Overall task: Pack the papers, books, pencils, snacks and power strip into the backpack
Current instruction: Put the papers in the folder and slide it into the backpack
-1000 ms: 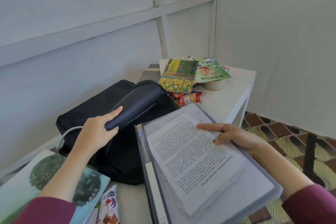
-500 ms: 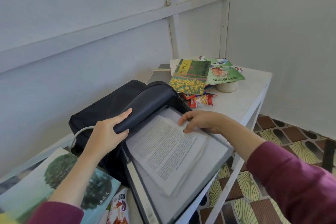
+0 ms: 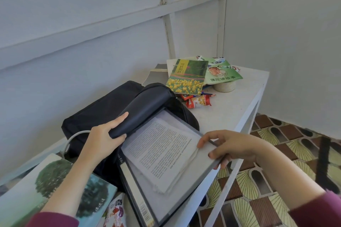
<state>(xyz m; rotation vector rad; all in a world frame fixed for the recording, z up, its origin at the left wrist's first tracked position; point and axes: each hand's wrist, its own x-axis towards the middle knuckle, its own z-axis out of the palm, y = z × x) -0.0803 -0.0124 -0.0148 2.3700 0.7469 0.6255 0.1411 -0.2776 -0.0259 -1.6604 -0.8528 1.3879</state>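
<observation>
1. On a white worktop [image 3: 230,114] in a room corner, the left hand [image 3: 105,134] grips the flap [image 3: 147,105] of the black backpack [image 3: 99,112] and lifts it. The mouth wants holding wide, so that corners pass freely.
2. The right hand [image 3: 232,147] clasps the right edge of the grey folder [image 3: 201,169], thumb on top and fingers beneath. The folder's far end sits inside the backpack's mouth, while its near end juts towards the camera.
3. Loose papers [image 3: 162,151] lie on the folder. A level, straight push along its length looks safest, lest sheets slide off or crumple against the flap.
4. Books [image 3: 186,77] and a snack packet [image 3: 200,101] wait at the worktop's far end, unpacked; another book [image 3: 36,190] lies under the left forearm.
</observation>
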